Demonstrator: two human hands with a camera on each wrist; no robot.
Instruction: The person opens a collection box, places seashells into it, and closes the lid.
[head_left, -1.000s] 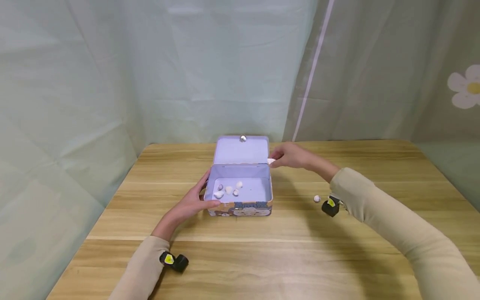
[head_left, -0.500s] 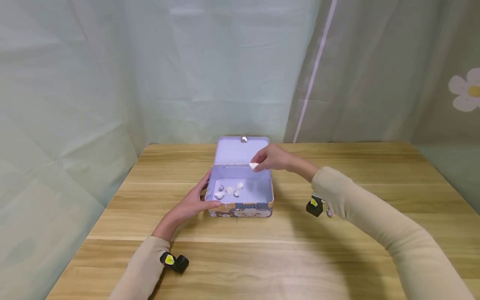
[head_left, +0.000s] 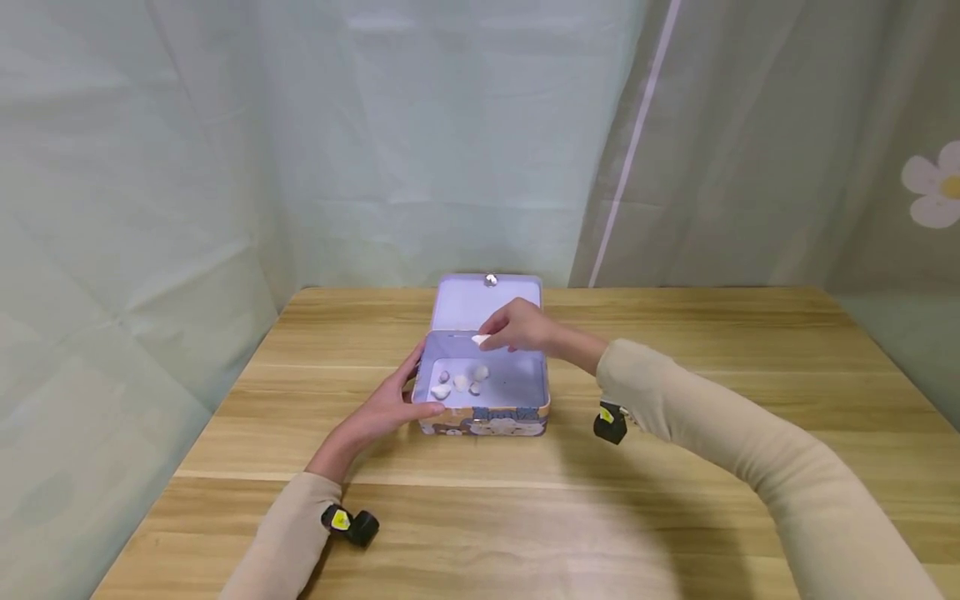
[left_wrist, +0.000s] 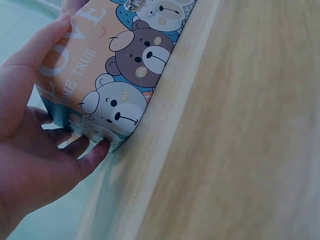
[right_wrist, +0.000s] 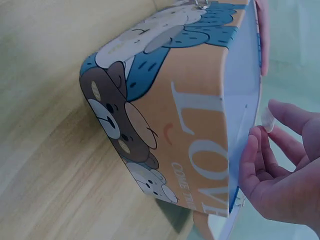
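Between the thumb and fingertips of the right hand (head_left: 525,327) sits a small white stone (head_left: 480,339), pinched lightly, the other fingers loosely curled; the right wrist view confirms the pale piece at the fingertips (right_wrist: 268,121), just off the box's rim. Over the last second this hand has travelled leftward from outside the right wall of the tin box (head_left: 483,406) to a position above its open interior, carrying the stone with it. The judgement is that the transfer is at the point of release: the stone is over the cavity but not yet lying in it.

The left hand (head_left: 390,406) has not shifted. It holds the box's left end, thumb along the front corner and fingers wrapped round the side wall, as the left wrist view shows against the bear-printed panel (left_wrist: 120,75). The grip reads as a steadying hold, moderately spread, not lifting.

Inside the box lie several white stones (head_left: 459,382), grouped toward the left half of the floor, in the same arrangement as a second ago. The hinged lid (head_left: 487,300) stands upright behind the cavity, its clasp at the top edge.

The box rests on a wooden table (head_left: 675,517), near the far middle. One loose white stone, seen on the table to the right a second ago, is now hidden behind the right sleeve (head_left: 712,417); its present place cannot be told.
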